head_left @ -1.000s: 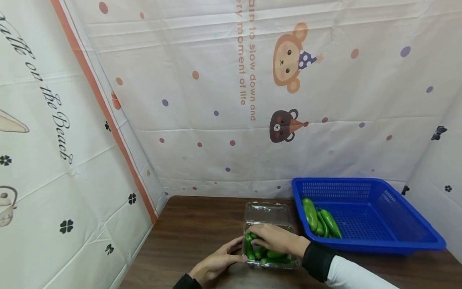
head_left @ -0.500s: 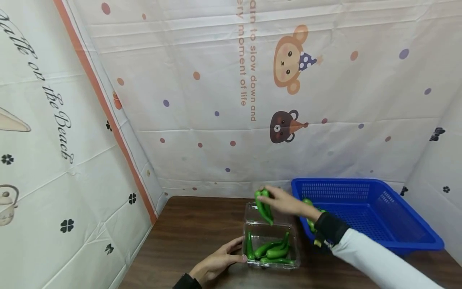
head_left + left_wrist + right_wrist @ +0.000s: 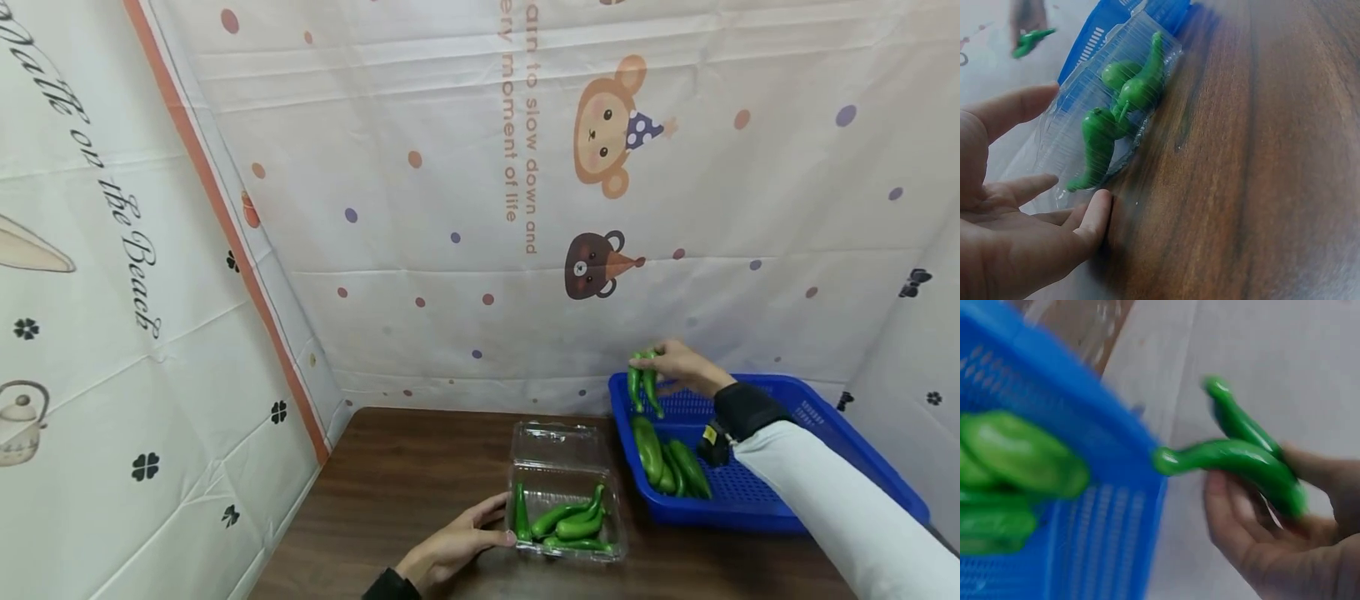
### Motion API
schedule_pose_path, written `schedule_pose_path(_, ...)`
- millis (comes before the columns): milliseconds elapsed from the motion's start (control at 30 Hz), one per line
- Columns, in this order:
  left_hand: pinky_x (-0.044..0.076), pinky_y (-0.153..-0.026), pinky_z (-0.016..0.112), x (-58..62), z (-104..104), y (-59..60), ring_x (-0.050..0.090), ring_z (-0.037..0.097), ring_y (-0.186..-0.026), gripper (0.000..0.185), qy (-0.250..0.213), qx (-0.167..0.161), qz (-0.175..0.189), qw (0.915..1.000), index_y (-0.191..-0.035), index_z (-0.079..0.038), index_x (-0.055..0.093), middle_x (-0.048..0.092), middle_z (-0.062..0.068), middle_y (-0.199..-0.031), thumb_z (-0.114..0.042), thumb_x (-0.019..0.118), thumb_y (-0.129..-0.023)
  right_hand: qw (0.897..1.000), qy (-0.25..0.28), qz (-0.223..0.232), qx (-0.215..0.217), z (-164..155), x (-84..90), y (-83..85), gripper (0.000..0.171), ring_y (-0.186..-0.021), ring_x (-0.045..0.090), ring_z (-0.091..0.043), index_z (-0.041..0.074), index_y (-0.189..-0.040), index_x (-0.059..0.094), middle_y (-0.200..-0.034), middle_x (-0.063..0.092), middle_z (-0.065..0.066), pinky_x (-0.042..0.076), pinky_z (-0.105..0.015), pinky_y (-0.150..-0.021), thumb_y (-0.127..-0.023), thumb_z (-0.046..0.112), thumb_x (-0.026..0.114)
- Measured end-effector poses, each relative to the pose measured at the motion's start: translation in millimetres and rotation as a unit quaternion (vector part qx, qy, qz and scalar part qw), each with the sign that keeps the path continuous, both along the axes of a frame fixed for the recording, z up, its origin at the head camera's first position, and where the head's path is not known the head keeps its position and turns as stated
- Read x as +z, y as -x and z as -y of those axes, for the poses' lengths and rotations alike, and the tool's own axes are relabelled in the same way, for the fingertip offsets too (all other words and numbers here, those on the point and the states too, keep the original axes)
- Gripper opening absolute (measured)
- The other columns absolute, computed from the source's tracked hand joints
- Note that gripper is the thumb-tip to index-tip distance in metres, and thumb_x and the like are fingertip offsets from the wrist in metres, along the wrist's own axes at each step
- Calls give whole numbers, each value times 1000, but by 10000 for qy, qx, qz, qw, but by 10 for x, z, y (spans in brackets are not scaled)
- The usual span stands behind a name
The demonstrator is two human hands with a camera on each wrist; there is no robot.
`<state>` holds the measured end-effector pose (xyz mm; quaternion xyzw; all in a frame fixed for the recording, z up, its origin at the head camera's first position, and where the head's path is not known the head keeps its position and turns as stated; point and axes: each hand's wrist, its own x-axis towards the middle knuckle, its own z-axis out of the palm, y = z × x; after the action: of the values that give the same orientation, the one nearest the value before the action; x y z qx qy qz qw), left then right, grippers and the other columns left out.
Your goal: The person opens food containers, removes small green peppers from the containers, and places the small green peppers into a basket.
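My right hand [image 3: 686, 367] pinches two green chili peppers [image 3: 1241, 459] by their upper ends. They hang over the back left corner of the blue plastic basket [image 3: 757, 515]. Inside that basket, more green peppers [image 3: 688, 468] lie along its left side. On the table, a clear plastic clamshell box [image 3: 553, 482] stands with its lid [image 3: 558, 442] folded back, and several green chili peppers [image 3: 577, 525] rest in it. My left hand [image 3: 459, 540] touches the box's left side, its fingers spread and extended in the left wrist view.
The brown wooden table [image 3: 420, 467] carries both box and basket, with the basket to the right of the box. A pale printed cloth [image 3: 420, 350] hangs upright behind the table and continues along the left and right sides.
My right hand has lifted two peppers out of the clear box and carried them right, over the basket's back left corner. My left hand has stayed at the box's side.
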<state>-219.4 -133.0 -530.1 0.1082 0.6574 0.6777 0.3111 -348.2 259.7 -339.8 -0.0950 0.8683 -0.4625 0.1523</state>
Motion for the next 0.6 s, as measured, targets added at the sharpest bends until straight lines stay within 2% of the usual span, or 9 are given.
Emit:
schedule_pose_path(133,32,-121,60,-5,9,16,24,49,-152,76,63,1,13,10000,-162,-10,28,25,27,-164,-16,68,-98,9941,-300,1008,281,-287,-263,24,46,-106,67,-34,-17,-134,50,-126,57,-31,61,-49,-87,-106,19,55)
schedule_pose_path(233,33,-121,60,-7,6,21,25,49,-151,75,53,3,17,10000,-162,-10,29,26,27,-164,-16,68,-98,9870,-268,1571,187,-430,-450,33,49,-115,65,-42,-17,-140,47,-138,47,-38,61,-46,-87,-104,15,57)
schedule_pose_path(400,33,-121,58,-11,2,8,30,46,-150,75,15,56,-3,10000,-161,-10,30,30,25,-162,-16,69,-97,9848,-308,1706,-77,-501,-611,50,53,-119,61,-52,-17,-142,45,-148,30,-47,62,-45,-87,-101,13,60)
schedule_pose_path(500,33,-122,58,-13,-5,3,31,46,-150,75,11,76,-19,10000,-161,-9,30,31,24,-162,-15,69,-97,9843,-402,1719,-62,-475,-652,42,54,-120,59,-54,-17,-142,46,-150,23,-48,62,-44,-88,-100,14,62)
schedule_pose_path(600,33,-122,58,2,-19,11,29,47,-150,75,-23,84,-29,10000,-161,-8,30,31,26,-162,-15,69,-97,9840,-401,1738,-41,-427,-682,32,61,-124,55,-57,-18,-145,40,-151,19,-48,62,-45,-89,-99,15,65)
